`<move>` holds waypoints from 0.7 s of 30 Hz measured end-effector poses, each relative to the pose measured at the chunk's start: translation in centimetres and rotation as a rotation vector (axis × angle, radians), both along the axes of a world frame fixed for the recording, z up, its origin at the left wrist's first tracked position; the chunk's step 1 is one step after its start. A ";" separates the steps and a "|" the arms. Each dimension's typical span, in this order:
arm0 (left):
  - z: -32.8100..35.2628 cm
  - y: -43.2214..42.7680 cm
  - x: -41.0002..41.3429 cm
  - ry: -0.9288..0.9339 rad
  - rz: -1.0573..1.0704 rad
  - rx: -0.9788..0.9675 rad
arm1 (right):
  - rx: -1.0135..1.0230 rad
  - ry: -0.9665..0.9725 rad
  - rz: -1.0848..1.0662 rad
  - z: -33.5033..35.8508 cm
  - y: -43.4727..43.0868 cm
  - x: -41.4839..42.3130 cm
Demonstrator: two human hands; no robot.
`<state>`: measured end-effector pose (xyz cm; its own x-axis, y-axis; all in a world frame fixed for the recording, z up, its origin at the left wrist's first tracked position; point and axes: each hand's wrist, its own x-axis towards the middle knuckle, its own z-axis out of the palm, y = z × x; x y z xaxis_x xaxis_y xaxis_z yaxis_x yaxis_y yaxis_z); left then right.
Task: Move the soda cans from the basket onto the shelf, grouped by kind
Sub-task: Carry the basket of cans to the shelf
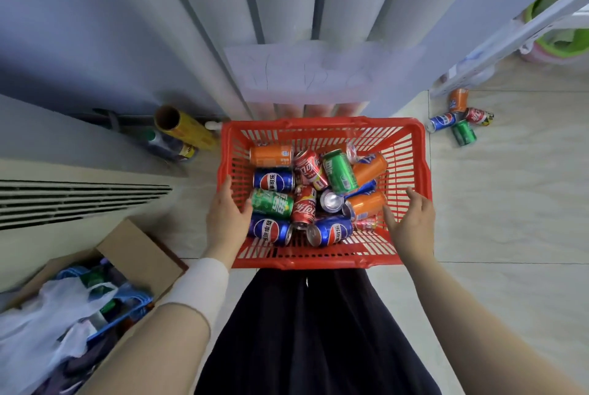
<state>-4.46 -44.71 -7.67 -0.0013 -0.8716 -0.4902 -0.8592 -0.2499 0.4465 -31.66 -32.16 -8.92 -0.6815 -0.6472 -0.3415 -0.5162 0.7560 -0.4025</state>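
Left hand point(227, 213) open, fingers relaxed against the red basket's point(322, 124) left wall. Right hand point(411, 219) open too, spread over the right side, just beside an orange can point(366, 205). Soda cans point(304, 206) lie jumbled inside: orange, red, green, blue. Four more cans point(443, 121) lie on the floor beyond, near a white frame point(510, 34).

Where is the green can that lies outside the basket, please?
In the head view the green can lies on the floor, right of the red basket, beside a blue can and a red can.
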 end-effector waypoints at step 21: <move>-8.4 -3.1 2.2 0.157 0.318 0.135 | 0.135 -0.301 -0.378 -7.5 -2.6 -8.8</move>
<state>-2.23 -47.81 -16.08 0.1747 -0.7682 -0.6159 -0.6534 -0.5584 0.5112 -40.49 -34.80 -16.40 -0.7181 -0.3103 -0.6229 -0.0716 0.9233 -0.3774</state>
